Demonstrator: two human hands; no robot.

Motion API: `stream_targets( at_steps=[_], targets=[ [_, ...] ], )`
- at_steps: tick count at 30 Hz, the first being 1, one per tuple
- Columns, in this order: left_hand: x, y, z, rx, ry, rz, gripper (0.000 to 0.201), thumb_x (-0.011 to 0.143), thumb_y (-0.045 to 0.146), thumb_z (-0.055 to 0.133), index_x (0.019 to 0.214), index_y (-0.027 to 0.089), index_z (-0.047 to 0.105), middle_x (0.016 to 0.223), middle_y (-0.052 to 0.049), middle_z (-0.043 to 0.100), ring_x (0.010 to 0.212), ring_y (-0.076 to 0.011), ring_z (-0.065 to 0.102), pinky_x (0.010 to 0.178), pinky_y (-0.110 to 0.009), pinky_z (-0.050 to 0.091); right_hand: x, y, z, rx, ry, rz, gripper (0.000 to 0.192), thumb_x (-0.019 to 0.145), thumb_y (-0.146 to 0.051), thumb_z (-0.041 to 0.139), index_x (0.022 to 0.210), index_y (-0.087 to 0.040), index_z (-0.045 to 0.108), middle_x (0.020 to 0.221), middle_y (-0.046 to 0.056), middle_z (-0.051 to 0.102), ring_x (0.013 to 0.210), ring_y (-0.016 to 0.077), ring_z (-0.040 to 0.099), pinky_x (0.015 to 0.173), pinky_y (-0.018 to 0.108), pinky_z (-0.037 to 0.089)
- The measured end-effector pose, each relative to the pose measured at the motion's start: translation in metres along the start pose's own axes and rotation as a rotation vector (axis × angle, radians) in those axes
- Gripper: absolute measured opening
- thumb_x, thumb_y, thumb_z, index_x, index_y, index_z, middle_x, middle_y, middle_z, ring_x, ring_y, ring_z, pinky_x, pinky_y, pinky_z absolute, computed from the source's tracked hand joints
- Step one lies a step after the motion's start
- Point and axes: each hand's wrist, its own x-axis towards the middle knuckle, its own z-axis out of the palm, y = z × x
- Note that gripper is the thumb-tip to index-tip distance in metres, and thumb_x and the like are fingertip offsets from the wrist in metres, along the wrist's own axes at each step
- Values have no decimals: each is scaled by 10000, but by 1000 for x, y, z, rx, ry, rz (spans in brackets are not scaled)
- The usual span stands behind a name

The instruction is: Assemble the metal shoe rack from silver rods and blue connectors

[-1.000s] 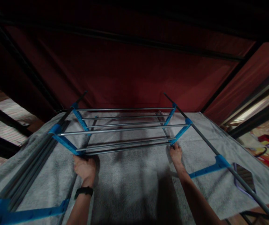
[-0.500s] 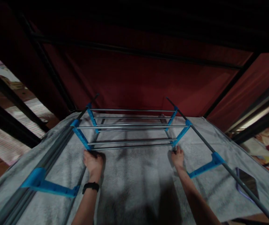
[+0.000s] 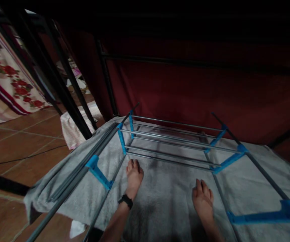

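Note:
A partly assembled rack of grey metal tubes point(image 3: 170, 137) and blue plastic brackets lies on a grey blanket point(image 3: 165, 191). Its thin crossbars join the bracketed sides at the far end. My left hand point(image 3: 135, 173), with a black band on the wrist, is just right of the left lower tube, fingers stretched and apart from the rack. To the right, my right hand point(image 3: 203, 200) hovers over the blanket with loosely extended fingers and nothing in it. Nearer brackets sit at left point(image 3: 99, 172) and right point(image 3: 263, 216), without visible crossbars between them.
Several loose tubes point(image 3: 84, 161) lie along the left side of the blanket. Behind the rack hangs a dark red cloth point(image 3: 185, 94). Black metal posts point(image 3: 59, 87) stand at left, beyond which are a tiled floor point(image 3: 31, 141) and a floral cloth point(image 3: 11, 77).
Both hands have come away from the lower ends of the near crossbar brackets and drawn back, with fingers loosened. The view has turned left, and the phone at right is out of sight.

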Motion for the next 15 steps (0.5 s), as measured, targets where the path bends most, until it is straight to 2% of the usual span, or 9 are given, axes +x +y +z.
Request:
stream_targets(
  at_steps=[3, 6, 10, 13, 15],
  targets=[
    [-31, 8, -13, -162, -106, 51, 552, 942, 215, 500, 1471, 74, 568, 1664, -256, 388, 1544, -329, 406, 1263, -452, 369, 0, 4, 0, -34, 4, -34, 510, 1005, -274, 329, 1409, -96, 584, 1397, 236, 602, 1250, 324, 587, 1103, 512, 397],
    [-71, 16, -39, -290, -213, 122, 532, 950, 215, 485, 1468, 156, 591, 1671, -170, 422, 1537, -285, 424, 1261, -450, 393, 0, 6, 1, -40, 5, -67, 513, 996, -268, 328, 1398, -96, 596, 1393, 239, 603, 1230, 325, 596, 1075, 504, 413],
    [-119, 33, -101, -338, -405, 258, 472, 987, 240, 474, 1425, 267, 645, 1590, -77, 555, 1448, -235, 546, 1227, -396, 446, -1, 7, -2, -42, 14, -76, 492, 986, -265, 363, 1386, -112, 605, 1378, 234, 614, 1158, 326, 622, 1035, 505, 437],
    [-137, 46, -152, -282, -585, 466, 459, 988, 279, 546, 1435, 308, 644, 1478, -70, 662, 1348, -246, 638, 1142, -359, 528, -1, 7, -4, -27, 16, -64, 502, 976, -283, 398, 1419, -129, 579, 1369, 226, 621, 1119, 336, 634, 1012, 514, 454],
    [-143, 48, -179, -297, -707, 589, 407, 997, 336, 581, 1392, 318, 682, 1330, -75, 753, 1227, -245, 713, 1083, -334, 566, -1, 6, -5, -15, 8, -40, 509, 976, -292, 398, 1432, -144, 570, 1364, 218, 626, 1104, 340, 642, 1005, 520, 461]
  ],
)
